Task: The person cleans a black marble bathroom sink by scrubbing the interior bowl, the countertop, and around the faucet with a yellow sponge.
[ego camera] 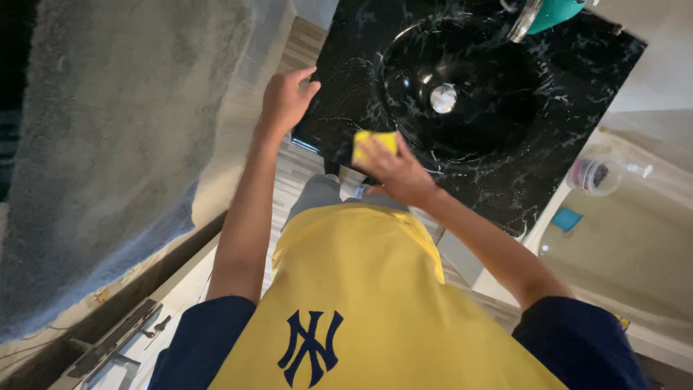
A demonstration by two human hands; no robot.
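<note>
A black marbled counter (498, 180) fills the upper middle of the view, and both hands work at its near-left part. The round black basin (462, 87) sunk into it lies just beyond the fingers of the right hand; inside it only a shiny metal drain plug (443, 98) and wet streaks show. Past the basin, well beyond either hand, a curved metal tap (525, 19) stands beside a teal object (556, 11) cut off by the frame edge.

Far to the right of the right hand's fingers, a clear plastic tub (595, 175) stands on a pale surface (635, 253) with something dark and pink inside; what it is cannot be told.

The left hand (285, 101) rests at the left edge of the counter, fingers loosely spread and half curled, gripping nothing, their tips touching or just over the dark stone.

The right hand (393, 170) has its fingers closed narrowly over a yellow sponge (372, 143), pressing it flat on the counter rim just short of the basin. The sponge is small, bright and rectangular, its near half hidden under the fingers
</note>
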